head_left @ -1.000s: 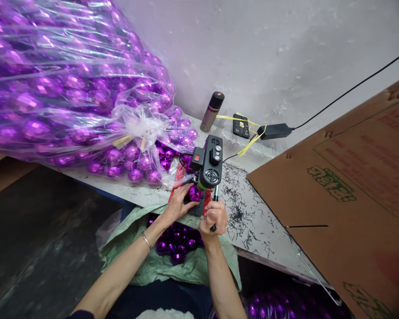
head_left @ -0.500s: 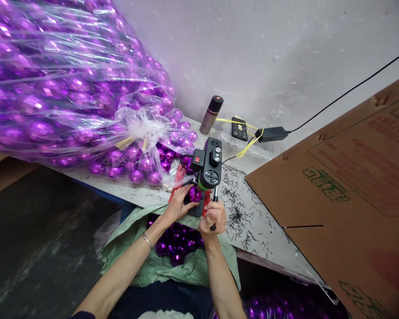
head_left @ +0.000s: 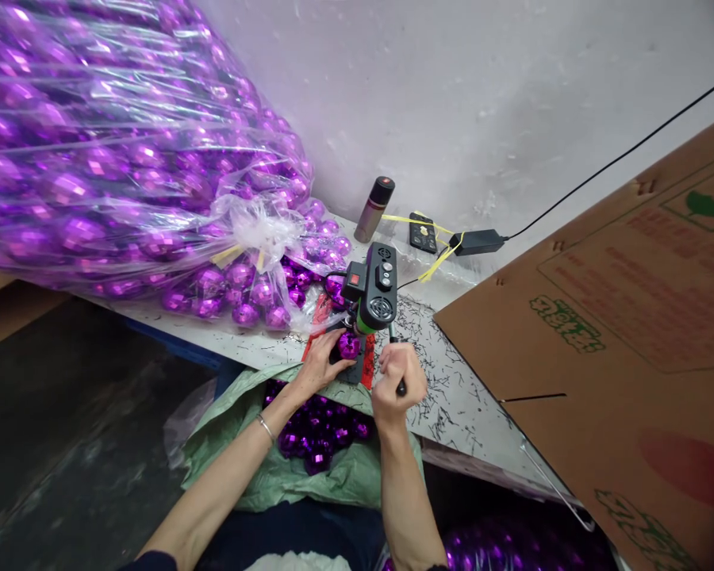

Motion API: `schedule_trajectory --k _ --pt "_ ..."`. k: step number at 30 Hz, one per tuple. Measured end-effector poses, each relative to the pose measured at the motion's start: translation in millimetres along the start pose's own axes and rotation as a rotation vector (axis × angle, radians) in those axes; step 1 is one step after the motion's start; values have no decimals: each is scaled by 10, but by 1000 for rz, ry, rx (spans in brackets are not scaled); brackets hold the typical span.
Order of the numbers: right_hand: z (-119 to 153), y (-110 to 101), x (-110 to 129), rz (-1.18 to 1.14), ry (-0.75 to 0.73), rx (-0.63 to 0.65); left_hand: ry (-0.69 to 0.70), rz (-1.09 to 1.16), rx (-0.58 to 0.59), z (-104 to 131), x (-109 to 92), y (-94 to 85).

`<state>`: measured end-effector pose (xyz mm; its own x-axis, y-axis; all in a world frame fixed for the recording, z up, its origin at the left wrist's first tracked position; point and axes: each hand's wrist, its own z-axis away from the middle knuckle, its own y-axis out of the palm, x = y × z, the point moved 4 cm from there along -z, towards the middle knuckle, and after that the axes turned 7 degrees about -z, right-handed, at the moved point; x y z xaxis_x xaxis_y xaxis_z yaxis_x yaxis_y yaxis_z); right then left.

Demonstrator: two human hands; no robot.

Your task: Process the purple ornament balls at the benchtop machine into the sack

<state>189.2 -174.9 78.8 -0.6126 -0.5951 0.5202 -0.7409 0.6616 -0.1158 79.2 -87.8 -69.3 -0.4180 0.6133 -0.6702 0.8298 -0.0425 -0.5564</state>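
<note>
My left hand (head_left: 322, 363) has its thumb and fingers around a shiny purple ball (head_left: 349, 346), which sits beneath the head of a small black machine (head_left: 379, 289). My right hand (head_left: 400, 377) is wrapped round the black-gripped lever (head_left: 401, 388) at the machine's right side. Red material (head_left: 369, 363) lies under the machine's base. Below my hands, a green sack (head_left: 238, 452) lies open with many purple balls (head_left: 318, 436) inside.
A big clear bag of purple balls (head_left: 95, 174) fills the left. Behind the machine stand a spray can (head_left: 374, 209), a black remote-like device (head_left: 422, 231) and a power adapter (head_left: 479, 242). Black scraps (head_left: 434, 381) litter the table. A cardboard box (head_left: 631, 317) is at right.
My right hand has moved a little to the right and up with the lever. My left hand stays at the ball. The camera view has shifted slightly.
</note>
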Motion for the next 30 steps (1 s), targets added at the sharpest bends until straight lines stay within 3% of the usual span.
schedule_trajectory --k 4,8,10,12,15,18,20,23,25,27,30 --pt "-209 -18 80 -13 118 7 77 -49 -23 203 -89 -57" --pt "-99 -17 74 -18 46 13 214 -170 -17 532 -236 -204" --pt "-18 -11 63 -10 -8 26 239 -237 -5 552 -266 -311" --pt "34 -4 52 0 -41 36 208 -324 -25 388 -236 -448" --pt "59 1 36 0 -62 36 69 -508 -66 -120 -90 -681" --pt "64 6 28 -3 -68 41 -97 -727 59 -640 114 -835" --pt "70 9 25 2 -64 43 -170 -845 191 -851 235 -868" --pt "77 9 26 4 -71 36 -231 -900 298 -957 356 -848" --pt "76 10 27 -1 -81 34 -229 -852 273 -948 381 -837" --pt "74 9 26 -2 -88 39 -177 -731 187 -908 351 -864" --pt "66 8 31 13 -92 46 -144 -429 -38 -766 249 -1021"
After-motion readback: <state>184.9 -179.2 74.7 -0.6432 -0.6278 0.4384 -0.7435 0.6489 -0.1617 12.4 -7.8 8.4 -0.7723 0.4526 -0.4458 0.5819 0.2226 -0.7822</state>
